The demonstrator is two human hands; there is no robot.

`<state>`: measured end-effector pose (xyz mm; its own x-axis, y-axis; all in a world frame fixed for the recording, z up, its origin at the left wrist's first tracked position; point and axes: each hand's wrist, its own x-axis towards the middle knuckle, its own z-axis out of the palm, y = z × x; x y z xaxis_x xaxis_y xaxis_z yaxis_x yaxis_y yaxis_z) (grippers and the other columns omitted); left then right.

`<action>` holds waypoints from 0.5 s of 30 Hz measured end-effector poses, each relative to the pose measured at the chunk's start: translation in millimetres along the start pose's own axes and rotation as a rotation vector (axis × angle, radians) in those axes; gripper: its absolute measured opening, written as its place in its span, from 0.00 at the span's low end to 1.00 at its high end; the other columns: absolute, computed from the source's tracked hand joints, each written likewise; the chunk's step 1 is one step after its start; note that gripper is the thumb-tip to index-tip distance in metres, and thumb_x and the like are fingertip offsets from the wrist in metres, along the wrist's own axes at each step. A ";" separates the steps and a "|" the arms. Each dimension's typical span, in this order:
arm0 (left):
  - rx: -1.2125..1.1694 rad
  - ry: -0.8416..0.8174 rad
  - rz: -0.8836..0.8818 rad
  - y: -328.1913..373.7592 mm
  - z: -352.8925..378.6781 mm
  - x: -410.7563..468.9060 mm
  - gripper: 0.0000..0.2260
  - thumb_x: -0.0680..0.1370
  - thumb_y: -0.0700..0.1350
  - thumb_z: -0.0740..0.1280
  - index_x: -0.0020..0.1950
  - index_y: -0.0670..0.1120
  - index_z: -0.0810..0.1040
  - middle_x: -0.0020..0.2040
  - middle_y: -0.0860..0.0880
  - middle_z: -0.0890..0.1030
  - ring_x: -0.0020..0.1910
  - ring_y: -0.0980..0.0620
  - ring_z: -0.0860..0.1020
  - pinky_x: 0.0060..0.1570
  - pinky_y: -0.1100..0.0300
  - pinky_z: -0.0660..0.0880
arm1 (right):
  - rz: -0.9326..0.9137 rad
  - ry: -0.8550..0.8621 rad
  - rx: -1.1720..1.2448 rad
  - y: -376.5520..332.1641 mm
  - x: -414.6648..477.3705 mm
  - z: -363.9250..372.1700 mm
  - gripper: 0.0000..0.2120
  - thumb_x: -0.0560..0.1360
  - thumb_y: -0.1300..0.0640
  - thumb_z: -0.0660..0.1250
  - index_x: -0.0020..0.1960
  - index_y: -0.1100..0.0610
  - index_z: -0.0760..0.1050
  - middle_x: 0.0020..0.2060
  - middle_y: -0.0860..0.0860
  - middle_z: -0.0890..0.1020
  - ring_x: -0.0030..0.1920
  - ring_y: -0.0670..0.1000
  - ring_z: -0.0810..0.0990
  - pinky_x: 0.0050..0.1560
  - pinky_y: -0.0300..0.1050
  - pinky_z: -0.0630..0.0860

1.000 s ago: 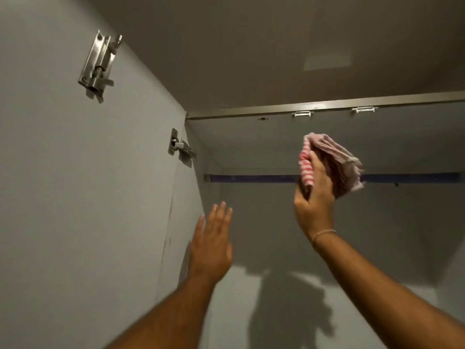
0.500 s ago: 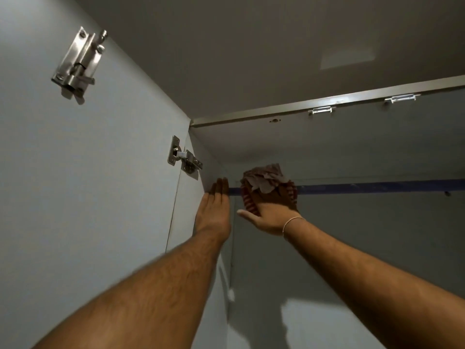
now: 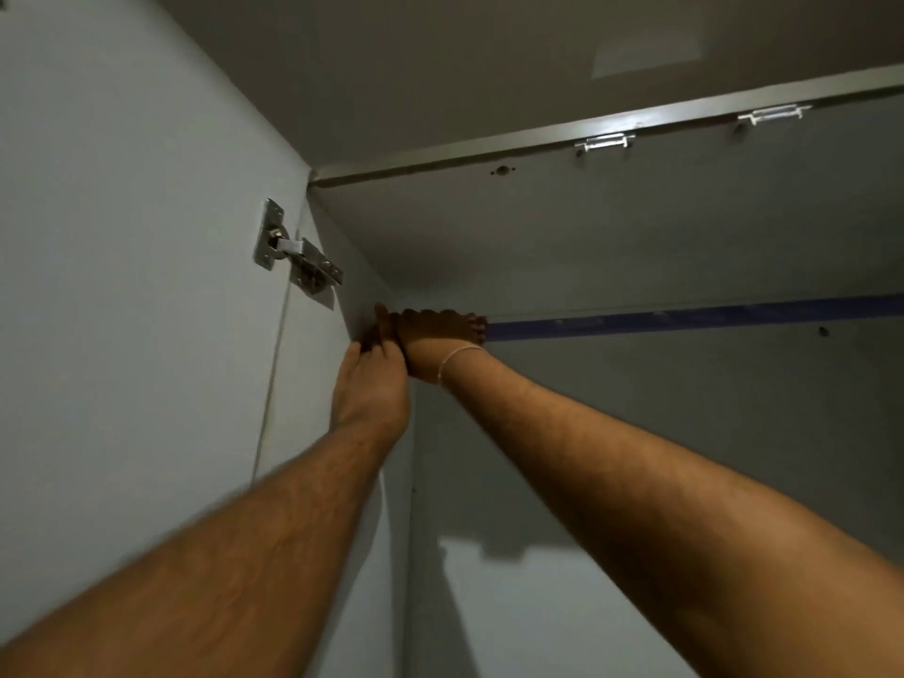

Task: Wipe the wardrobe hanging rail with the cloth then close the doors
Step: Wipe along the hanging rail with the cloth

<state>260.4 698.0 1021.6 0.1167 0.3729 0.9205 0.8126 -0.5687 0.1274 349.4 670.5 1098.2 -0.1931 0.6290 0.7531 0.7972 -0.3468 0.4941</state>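
Observation:
The blue hanging rail [image 3: 685,318] runs across the inside of the wardrobe from the left wall to the right edge. My right hand [image 3: 433,337] is closed over the rail's left end, with only a red sliver of the cloth [image 3: 482,326] showing past the fingers. My left hand [image 3: 372,379] is pressed against the right hand at the corner where the rail meets the side wall; its fingers are curled, and whether it grips anything is hidden. The open left door [image 3: 122,286] fills the left side.
A metal hinge [image 3: 296,259] joins the left door to the side panel. Two metal fittings [image 3: 604,141] sit under the wardrobe's top front edge [image 3: 489,149]. The grey back panel [image 3: 685,433] lies behind the rail.
The right hand has carried the cloth left along the rail to its left end and closed over it. The left hand has risen and now touches the right hand.

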 end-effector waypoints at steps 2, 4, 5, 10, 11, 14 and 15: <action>0.034 0.012 0.034 -0.3 -1.3 -2.6 0.32 0.79 0.37 0.67 0.82 0.38 0.61 0.70 0.40 0.81 0.69 0.42 0.77 0.82 0.50 0.61 | -0.019 0.051 -0.033 1.5 -1.7 1.0 0.31 0.85 0.41 0.56 0.85 0.52 0.58 0.67 0.58 0.79 0.63 0.63 0.81 0.56 0.58 0.73; 0.053 0.076 0.082 -2.2 1.9 -7.2 0.35 0.78 0.37 0.68 0.83 0.38 0.59 0.70 0.40 0.81 0.68 0.42 0.78 0.81 0.50 0.61 | 0.032 0.055 -0.025 4.8 -8.2 1.2 0.30 0.84 0.42 0.62 0.81 0.55 0.65 0.66 0.58 0.80 0.63 0.63 0.80 0.60 0.57 0.74; 0.057 0.101 0.101 -4.9 4.7 -9.3 0.38 0.77 0.36 0.69 0.85 0.38 0.57 0.72 0.39 0.79 0.69 0.41 0.77 0.81 0.50 0.62 | 0.039 0.053 -0.032 7.9 -13.2 0.6 0.28 0.83 0.43 0.65 0.78 0.56 0.68 0.66 0.58 0.80 0.63 0.63 0.80 0.61 0.57 0.74; 0.104 0.179 0.217 -12.3 15.7 -9.4 0.46 0.68 0.32 0.73 0.85 0.38 0.60 0.75 0.31 0.74 0.72 0.34 0.74 0.74 0.44 0.65 | 0.081 0.167 -0.060 62.0 -57.1 -0.1 0.19 0.85 0.44 0.62 0.68 0.56 0.74 0.61 0.55 0.82 0.61 0.59 0.81 0.63 0.55 0.74; 0.104 0.186 0.222 -12.8 16.4 -8.8 0.48 0.65 0.31 0.74 0.85 0.38 0.62 0.74 0.29 0.74 0.71 0.33 0.75 0.72 0.42 0.67 | 0.092 0.174 -0.049 75.6 -66.1 -1.4 0.18 0.86 0.43 0.62 0.68 0.54 0.74 0.62 0.54 0.82 0.61 0.59 0.81 0.63 0.55 0.74; 0.111 0.215 0.221 -15.4 22.1 -4.8 0.48 0.61 0.32 0.76 0.82 0.39 0.67 0.72 0.30 0.75 0.69 0.33 0.74 0.69 0.40 0.68 | 0.103 0.149 -0.069 118.5 -97.1 -7.4 0.20 0.85 0.46 0.64 0.73 0.53 0.70 0.65 0.53 0.80 0.64 0.59 0.80 0.66 0.56 0.73; 0.106 0.219 0.218 -13.9 23.9 -3.7 0.48 0.61 0.33 0.76 0.82 0.39 0.68 0.72 0.30 0.75 0.69 0.33 0.74 0.68 0.40 0.68 | 0.113 0.143 -0.080 134.6 -110.3 -9.6 0.20 0.85 0.45 0.64 0.74 0.52 0.69 0.65 0.54 0.80 0.64 0.59 0.79 0.67 0.56 0.73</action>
<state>262.4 722.0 1007.6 0.1785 0.0776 0.9809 0.8383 -0.5339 -0.1103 472.5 547.8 1085.8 -0.1886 0.4797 0.8569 0.7715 -0.4676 0.4315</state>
